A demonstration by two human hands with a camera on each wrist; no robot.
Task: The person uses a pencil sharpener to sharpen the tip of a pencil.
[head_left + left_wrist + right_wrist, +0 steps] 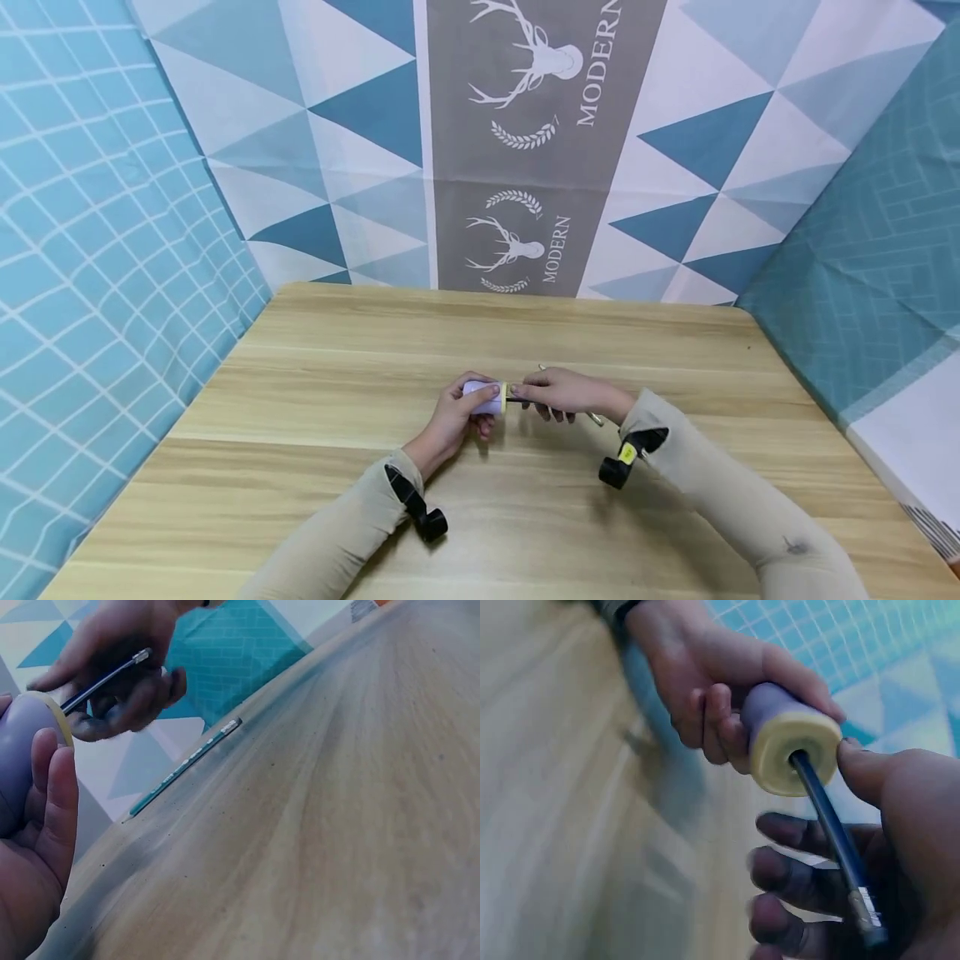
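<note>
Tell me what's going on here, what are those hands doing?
A person is working with a pencil and what looks like a purple pencil sharpener with a yellow end. The left hand grips the sharpener. The dark pencil is poked into the hole in its yellow end. The right hand is around that pencil, its thumb and fingers spread apart. A second, green pencil lies on the wooden table.

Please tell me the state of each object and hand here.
Sharpener: held sideways, hole unobstructed except by pencil.
Dark pencil: one end in that hole.
Green pencil: lying on table.
Left hand: gripping sharpener.
Right hand: fingers loose beside dark pencil.
</note>
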